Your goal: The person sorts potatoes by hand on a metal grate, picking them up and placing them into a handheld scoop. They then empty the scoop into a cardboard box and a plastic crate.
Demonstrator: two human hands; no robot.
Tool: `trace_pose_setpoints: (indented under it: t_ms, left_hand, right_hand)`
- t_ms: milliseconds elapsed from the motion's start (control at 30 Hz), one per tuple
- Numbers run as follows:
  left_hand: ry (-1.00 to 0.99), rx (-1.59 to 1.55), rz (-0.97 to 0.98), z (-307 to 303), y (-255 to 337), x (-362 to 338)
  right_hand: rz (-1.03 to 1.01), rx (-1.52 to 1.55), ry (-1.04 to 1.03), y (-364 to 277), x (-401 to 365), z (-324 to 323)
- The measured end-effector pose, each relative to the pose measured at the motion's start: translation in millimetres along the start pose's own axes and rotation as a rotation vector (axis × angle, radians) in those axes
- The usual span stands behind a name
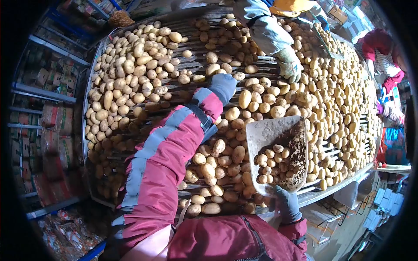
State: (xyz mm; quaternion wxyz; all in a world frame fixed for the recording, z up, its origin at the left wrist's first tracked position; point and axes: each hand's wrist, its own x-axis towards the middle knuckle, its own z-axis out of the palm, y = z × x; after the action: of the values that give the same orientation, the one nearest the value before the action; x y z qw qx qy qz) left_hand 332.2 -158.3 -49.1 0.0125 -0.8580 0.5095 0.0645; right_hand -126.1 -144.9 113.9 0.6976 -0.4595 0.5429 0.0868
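Observation:
My left hand [223,87], in a grey glove, is stretched far out over the slatted sorting table. Its fingers curl downward among the potatoes [212,69], and whatever they hold is hidden beneath them. Close to my body, my right hand [287,205], also gloved in grey, is closed on the near end of a scoop [260,130]. The pale, dirt-smeared scoop contains several small potatoes [271,162] and lies above the larger potatoes. More potatoes [130,65] are heaped at the table's left side.
Across the table, a co-worker's gloved hand [289,64] reaches among the potatoes. Another person [383,52] stands at the far right. A green-rimmed scoop-like container [327,40] is at the upper right. Metal shelving [48,93] flanks the left; a metal rail [335,188] edges the near side.

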Motion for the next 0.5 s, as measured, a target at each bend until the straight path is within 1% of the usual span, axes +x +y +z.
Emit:
trace_pose_setpoints:
  t_ms: [67, 100, 167, 200, 267, 300, 367, 400, 467, 500]
  left_hand:
    - [0.457, -0.067, -0.107, -0.3, 14.0, -36.1]
    - [0.458, -0.066, -0.104, -3.8, 3.5, -33.8]
    - [0.031, 0.093, 0.167, -10.5, -26.2, -26.4]
    - [0.007, 0.052, 0.102, -11.8, -31.3, -28.1]
    - [0.105, -0.041, 0.036, -14.5, -46.5, -37.4]
    - [0.108, -0.039, 0.032, -29.7, -48.2, -47.2]
    - [-0.061, -0.839, -0.236, -73.2, -47.9, -72.0]
    - [-0.068, -0.939, -0.290, -67.7, -54.5, -78.1]
    - [-0.016, -1.016, -0.265, -75.7, -56.1, -104.1]
    - [-0.001, -1.102, -0.285, -65.6, -60.1, -111.0]
  right_hand:
    - [-0.023, 0.029, 0.022, -1.0, -1.6, 5.7]
    - [-0.045, 0.055, 0.042, -1.4, -3.7, 7.5]
    - [-0.070, 0.061, 0.044, 1.1, -5.6, 9.0]
    - [-0.093, 0.063, 0.044, 2.3, -5.8, 9.6]
    - [-0.088, 0.074, 0.035, 6.3, -5.5, 8.1]
    - [-0.076, 0.079, 0.022, 8.9, -5.3, 6.6]
    - [-0.086, 0.106, -0.021, 15.7, -2.5, 2.7]
    - [-0.093, 0.137, -0.057, 16.0, -2.1, 1.5]
    - [-0.147, 0.164, -0.043, 3.7, -9.1, 20.4]
    - [-0.195, 0.196, -0.029, -1.1, -11.8, 26.9]
